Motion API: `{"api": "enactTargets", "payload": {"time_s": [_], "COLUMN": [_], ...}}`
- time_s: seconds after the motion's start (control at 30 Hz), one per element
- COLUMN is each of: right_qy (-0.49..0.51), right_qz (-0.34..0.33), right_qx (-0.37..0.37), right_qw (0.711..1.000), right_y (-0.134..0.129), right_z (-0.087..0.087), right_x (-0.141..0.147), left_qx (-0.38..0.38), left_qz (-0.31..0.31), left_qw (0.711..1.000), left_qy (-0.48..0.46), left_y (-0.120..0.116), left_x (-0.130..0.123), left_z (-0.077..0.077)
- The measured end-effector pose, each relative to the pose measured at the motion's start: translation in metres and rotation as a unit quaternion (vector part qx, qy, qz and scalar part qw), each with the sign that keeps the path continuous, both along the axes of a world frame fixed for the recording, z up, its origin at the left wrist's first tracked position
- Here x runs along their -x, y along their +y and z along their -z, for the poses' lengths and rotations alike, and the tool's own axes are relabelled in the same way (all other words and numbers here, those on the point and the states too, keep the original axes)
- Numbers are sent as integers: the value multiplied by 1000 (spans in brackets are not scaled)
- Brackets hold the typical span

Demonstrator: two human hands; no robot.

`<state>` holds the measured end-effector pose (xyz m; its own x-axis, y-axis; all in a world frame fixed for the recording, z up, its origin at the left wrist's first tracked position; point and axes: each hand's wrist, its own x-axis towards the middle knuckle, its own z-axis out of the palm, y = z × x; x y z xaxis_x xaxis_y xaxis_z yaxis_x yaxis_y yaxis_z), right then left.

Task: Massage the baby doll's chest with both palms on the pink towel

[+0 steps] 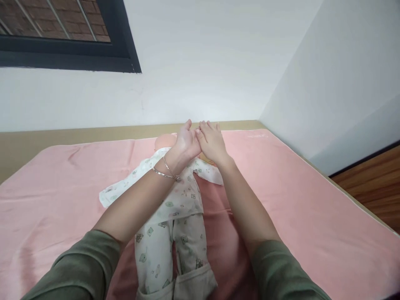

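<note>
Hands [187,141] touching, printed clothes [179,204], pink sheet [281,200]

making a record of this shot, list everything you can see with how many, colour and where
long-sleeved top: 1, white with small print, centre, under the left forearm
trousers: 1 pair, white with small print, below the top
rounded object: 1, peach, beyond the top, partly hidden
small object: 1, yellow-orange, by the right hand, mostly hidden
sheet: 1, pink, beneath the clothes
edge strip: 1, tan, behind the sheet
walls: 2, whitish, behind and right
window frame: 1, dark, upper left
bars: at least 3, pale, in the window
brickwork: reddish brown, beyond the bars
wood-grain panel: 1, brown, far right
bracelet bands: 2, silvery, left wrist
sleeves: 2, green, lower corners
left hand, right hand: 2, bare, centre
</note>
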<state>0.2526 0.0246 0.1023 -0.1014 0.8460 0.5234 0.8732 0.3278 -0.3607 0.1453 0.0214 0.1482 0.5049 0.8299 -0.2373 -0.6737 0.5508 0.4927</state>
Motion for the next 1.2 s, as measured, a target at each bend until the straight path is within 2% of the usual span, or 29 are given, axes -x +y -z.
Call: {"api": "enactTargets", "payload": {"time_s": [0.13,0.23,0.43,0.57,0.7,0.8,1.0,1.1,1.2], "right_qy": [-5,-32,-137,-219,-272,-283,-266,-257,-251], "right_qz": [23,37,107,155,145,144,136,132,130], "right_qx": [-26,-32,21,42,-5,-27,-58,-52,-41], "right_qw": [999,998,985,962,951,948,953,956,958], "right_y": [2,-1,-10,-6,-3,-3,0,0,-3], "right_z": [5,0,-18,-17,-8,-1,9,11,11], "right_x": [7,7,19,26,29,28,20,19,19], "left_qx": [-13,-2,-3,-20,-78,-97,-155,-167,-141], "left_qz": [-7,-27,-28,-6,-103,-149,-97,-152,-212], "left_qw": [1000,999,994,998,992,984,979,970,964], "left_qy": [3,38,104,67,14,-6,-92,-95,-72], "left_y": [5,-1,-48,-73,-90,-106,-133,-140,-143], "left_x": [7,18,61,109,156,179,210,222,228], "left_z": [3,4,4,-13,-41,-54,-58,-57,-56]}}
